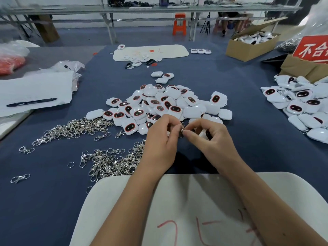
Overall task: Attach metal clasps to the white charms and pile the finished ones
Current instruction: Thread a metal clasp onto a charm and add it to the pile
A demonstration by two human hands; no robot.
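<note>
Even, fairly bright overhead light fills the scene — shadows are soft and short, falling just under the left hand and right hand onto the white mat. Small glare spots sit on the glossy white charms and glint off the metal clasps. The wide lens bends the far shelving and stretches the edges — corners look smeared, the background slightly soft.

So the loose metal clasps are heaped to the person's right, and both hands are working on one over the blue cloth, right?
Not quite: the head view shows the loose metal clasps heaped to the person's left, not right. The left hand and right hand are indeed working on one clasp over the blue cloth.
</note>
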